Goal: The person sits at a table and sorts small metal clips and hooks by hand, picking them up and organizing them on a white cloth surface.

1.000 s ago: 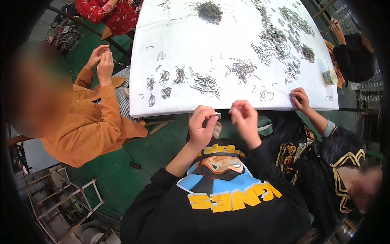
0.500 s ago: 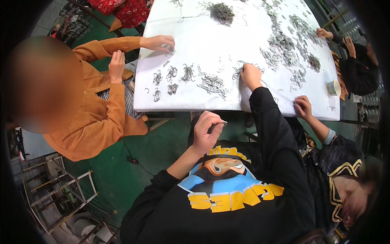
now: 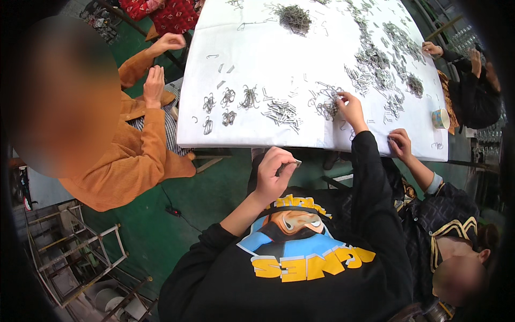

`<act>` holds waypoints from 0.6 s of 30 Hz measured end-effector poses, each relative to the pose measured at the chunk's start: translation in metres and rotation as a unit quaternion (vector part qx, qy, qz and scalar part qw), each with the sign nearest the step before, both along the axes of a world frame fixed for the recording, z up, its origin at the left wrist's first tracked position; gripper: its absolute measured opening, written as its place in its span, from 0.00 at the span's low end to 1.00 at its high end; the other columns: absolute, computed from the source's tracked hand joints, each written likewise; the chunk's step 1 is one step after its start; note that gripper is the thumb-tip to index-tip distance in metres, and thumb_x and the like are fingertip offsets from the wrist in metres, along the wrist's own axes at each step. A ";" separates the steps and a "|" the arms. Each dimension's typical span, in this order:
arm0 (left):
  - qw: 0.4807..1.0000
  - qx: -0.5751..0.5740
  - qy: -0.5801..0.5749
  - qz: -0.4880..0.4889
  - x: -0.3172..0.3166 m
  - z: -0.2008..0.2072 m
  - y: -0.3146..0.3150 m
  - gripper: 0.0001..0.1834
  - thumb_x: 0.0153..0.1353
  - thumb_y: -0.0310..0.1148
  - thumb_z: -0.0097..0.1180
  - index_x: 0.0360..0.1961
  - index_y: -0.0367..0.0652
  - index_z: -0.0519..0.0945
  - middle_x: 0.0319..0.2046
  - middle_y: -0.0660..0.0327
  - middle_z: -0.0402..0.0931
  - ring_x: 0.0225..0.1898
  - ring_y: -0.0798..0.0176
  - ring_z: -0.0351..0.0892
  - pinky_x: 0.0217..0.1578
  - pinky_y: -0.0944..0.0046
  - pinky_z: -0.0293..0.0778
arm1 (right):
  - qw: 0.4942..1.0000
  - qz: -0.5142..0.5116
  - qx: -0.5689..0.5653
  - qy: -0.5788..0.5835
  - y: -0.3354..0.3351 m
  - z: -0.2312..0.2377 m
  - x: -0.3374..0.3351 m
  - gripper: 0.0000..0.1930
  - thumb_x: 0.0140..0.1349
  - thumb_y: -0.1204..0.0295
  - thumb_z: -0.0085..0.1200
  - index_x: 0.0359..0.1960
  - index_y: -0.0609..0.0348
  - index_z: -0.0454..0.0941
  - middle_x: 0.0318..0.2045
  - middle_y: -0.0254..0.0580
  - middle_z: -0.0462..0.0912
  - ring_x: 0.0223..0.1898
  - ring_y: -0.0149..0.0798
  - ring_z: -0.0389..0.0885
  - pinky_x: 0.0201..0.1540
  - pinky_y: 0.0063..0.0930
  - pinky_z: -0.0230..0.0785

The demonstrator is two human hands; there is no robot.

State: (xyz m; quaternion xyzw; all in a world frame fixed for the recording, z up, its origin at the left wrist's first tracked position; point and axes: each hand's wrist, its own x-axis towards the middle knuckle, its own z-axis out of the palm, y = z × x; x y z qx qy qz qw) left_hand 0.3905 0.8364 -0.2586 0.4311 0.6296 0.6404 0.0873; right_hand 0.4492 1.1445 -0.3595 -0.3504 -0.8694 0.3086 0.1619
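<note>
My left hand [image 3: 274, 174] is closed in front of my chest, off the table's near edge. A small grey metal clip [image 3: 298, 162] sticks out between its thumb and forefinger. Over the white tabletop reaches my right hand [image 3: 352, 112], its fingertips pinched at the right side of a loose heap of bent wire hooks [image 3: 325, 103]. One of the wires seems to be in its fingers, though the tips partly hide it. Left of that heap lies a pile of short grey metal clips [image 3: 283, 114].
Small wire bundles [image 3: 228, 96] sit at the table's left. Larger heaps of metal pieces [image 3: 375, 64] and a dark wire heap [image 3: 294, 19] lie farther off. A paper cup [image 3: 440, 118] stands at the right edge. Co-workers sit around; one's hand [image 3: 399, 144] rests near my right arm.
My right hand has shifted right and slightly nearer, uncovering the wire heap. My left hand has stayed put. The co-worker at left has drawn a hand back from the table, where small pieces now lie.
</note>
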 end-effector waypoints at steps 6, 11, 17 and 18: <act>1.000 -0.003 0.007 0.001 0.002 -0.001 -0.003 0.03 0.48 0.22 0.54 0.24 0.37 0.72 0.25 0.57 0.70 0.27 0.59 0.69 0.29 0.67 0.65 | 0.975 -0.093 0.144 -0.143 0.024 -0.003 -0.019 0.11 0.48 0.67 0.53 0.33 0.56 0.78 0.28 0.46 0.78 0.32 0.46 0.77 0.35 0.35 0.69; 1.000 -0.010 0.006 0.006 0.003 -0.003 -0.010 0.03 0.48 0.21 0.53 0.25 0.37 0.72 0.25 0.57 0.70 0.27 0.59 0.69 0.29 0.66 0.65 | 0.981 0.001 0.128 -0.143 0.013 -0.001 -0.023 0.08 0.45 0.70 0.52 0.25 0.59 0.78 0.25 0.47 0.78 0.28 0.45 0.77 0.33 0.35 0.69; 1.000 -0.016 0.001 0.006 0.002 -0.004 -0.008 0.03 0.47 0.21 0.53 0.25 0.37 0.72 0.25 0.57 0.70 0.28 0.58 0.69 0.30 0.66 0.66 | 0.981 0.033 -0.189 -0.017 0.009 -0.005 -0.008 0.07 0.49 0.71 0.52 0.22 0.62 0.75 0.16 0.32 0.73 0.16 0.25 0.67 0.20 0.20 0.58; 1.000 -0.016 0.001 0.005 0.003 -0.004 -0.008 0.03 0.47 0.21 0.53 0.25 0.37 0.72 0.25 0.57 0.70 0.28 0.58 0.70 0.30 0.66 0.66 | 0.967 0.024 -0.253 -0.005 0.007 0.000 -0.005 0.07 0.50 0.70 0.51 0.21 0.61 0.74 0.14 0.28 0.71 0.14 0.21 0.63 0.16 0.16 0.55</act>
